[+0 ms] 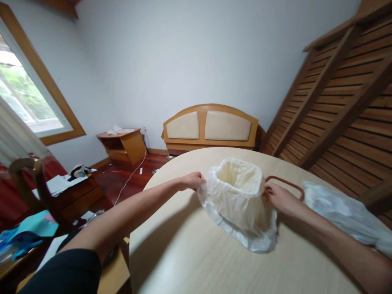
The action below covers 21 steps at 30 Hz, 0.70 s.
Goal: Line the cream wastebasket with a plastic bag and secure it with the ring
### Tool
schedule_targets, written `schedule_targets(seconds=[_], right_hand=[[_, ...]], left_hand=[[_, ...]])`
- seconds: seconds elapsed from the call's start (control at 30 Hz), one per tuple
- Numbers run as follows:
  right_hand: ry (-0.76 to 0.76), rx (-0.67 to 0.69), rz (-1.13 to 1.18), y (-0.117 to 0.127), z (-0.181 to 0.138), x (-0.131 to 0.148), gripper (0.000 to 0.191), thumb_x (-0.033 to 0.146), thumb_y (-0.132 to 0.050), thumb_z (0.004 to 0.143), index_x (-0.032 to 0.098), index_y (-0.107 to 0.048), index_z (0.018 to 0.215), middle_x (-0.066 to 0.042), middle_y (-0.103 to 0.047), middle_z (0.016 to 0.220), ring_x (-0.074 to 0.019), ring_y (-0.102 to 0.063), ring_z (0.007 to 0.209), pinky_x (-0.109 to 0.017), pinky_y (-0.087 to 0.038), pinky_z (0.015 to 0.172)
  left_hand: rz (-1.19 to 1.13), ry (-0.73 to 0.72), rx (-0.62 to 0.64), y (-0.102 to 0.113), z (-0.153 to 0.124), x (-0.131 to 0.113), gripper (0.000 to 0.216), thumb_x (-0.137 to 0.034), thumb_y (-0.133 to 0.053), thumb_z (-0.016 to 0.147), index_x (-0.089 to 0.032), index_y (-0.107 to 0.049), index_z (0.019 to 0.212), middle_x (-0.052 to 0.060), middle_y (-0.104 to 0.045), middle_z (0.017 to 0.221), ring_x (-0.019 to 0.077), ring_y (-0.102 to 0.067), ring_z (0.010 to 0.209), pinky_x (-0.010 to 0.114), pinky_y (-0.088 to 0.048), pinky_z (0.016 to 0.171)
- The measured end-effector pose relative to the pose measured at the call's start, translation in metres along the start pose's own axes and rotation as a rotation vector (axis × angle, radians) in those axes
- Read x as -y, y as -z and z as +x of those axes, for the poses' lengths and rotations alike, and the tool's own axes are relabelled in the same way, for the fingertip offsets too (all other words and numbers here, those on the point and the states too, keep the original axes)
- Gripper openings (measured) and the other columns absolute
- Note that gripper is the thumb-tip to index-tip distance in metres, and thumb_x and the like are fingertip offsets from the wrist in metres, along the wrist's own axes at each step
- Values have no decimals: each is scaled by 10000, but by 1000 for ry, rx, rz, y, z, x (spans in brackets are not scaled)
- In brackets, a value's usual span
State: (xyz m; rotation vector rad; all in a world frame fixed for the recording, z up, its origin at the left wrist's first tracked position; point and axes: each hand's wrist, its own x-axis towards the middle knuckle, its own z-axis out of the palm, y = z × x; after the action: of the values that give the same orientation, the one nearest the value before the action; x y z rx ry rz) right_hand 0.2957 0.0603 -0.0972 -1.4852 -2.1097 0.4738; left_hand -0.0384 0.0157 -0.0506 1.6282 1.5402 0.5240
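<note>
L hand (191,181) pinching bag (234,210) at L edge, R hand (277,196) pinching its R side; best tug both evenly, w/ plastic clear of brown handle (288,182).

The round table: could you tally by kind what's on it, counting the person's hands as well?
Hands: 2, the left hand and the right hand
Container covered by a white bag: 1
Plastic bundle at the right, taken as one heap: 1
Reddish-brown bent bar, its use unclear: 1
Total: 5
</note>
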Motion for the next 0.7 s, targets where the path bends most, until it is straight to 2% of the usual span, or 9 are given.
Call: schedule_targets(seconds=[0.07,0.13,0.23,0.37,0.47,0.53,0.6,0.63,0.7], right_hand=[[-55,-5,171,18,10,9,290,351,-445,894,185,-676,838,-112,-742,750,-245,-697,666,-321,-541,600],[-78,-125,284,40,20,25,261,368,-500,880,179,-669,937,-110,-740,765,-232,-674,623,-314,-521,551],[-58,-210,503,74,26,56,298,337,-586,842,184,-649,1090,-101,-745,826,-225,-674,621,-300,-508,493],[53,-147,766,112,24,103,324,258,-695,776,241,-659,1097,-70,-746,996,-199,-694,682,-286,-554,516],[186,-150,815,138,20,139,288,201,-682,814,225,-679,1101,-51,-744,1014,-178,-698,715,-289,-588,576],[303,-277,821,155,16,165,341,118,-653,835,193,-662,1168,-47,-741,1055,-162,-704,786,-286,-603,660],[457,-479,791,168,10,195,381,66,-645,848,133,-639,1223,-57,-705,1198,-154,-688,976,-281,-578,844],[535,-507,764,172,6,210,386,82,-638,874,118,-617,1258,-60,-681,1254,-167,-661,1082,-306,-545,933],[679,-396,683,176,-5,238,370,172,-600,941,97,-570,1302,-45,-649,1300,-201,-612,1195,-373,-502,1003]], left_hand=[[-108,-30,5,10,-5,-11,153,-257,-558,845,-130,-627,795,40,-642,700,150,-641,662,282,-548,657],[-204,-79,3,19,-9,-26,164,-274,-547,880,-131,-617,842,52,-653,758,137,-640,673,278,-552,667],[-319,-184,-51,32,-17,-52,146,-206,-613,846,-144,-624,978,60,-676,917,95,-621,713,215,-523,679],[-501,-352,-48,54,-33,-88,387,-105,-674,730,-130,-695,1116,120,-685,1178,108,-638,778,195,-503,654],[-546,-489,-109,70,-48,-111,509,-111,-669,704,-145,-694,1211,122,-699,1203,126,-658,779,210,-516,659],[-554,-628,-245,77,-57,-125,542,-129,-659,696,-162,-685,1237,96,-708,1200,132,-669,788,217,-526,676],[-534,-746,-362,78,-67,-140,509,-183,-655,730,-187,-680,1238,63,-716,1183,156,-686,838,237,-542,708],[-518,-788,-383,76,-73,-148,470,-229,-651,766,-196,-678,1234,55,-716,1176,174,-693,872,254,-551,722],[-494,-853,-343,65,-85,-164,399,-354,-624,852,-201,-675,1217,59,-714,1162,209,-700,930,293,-567,738]])
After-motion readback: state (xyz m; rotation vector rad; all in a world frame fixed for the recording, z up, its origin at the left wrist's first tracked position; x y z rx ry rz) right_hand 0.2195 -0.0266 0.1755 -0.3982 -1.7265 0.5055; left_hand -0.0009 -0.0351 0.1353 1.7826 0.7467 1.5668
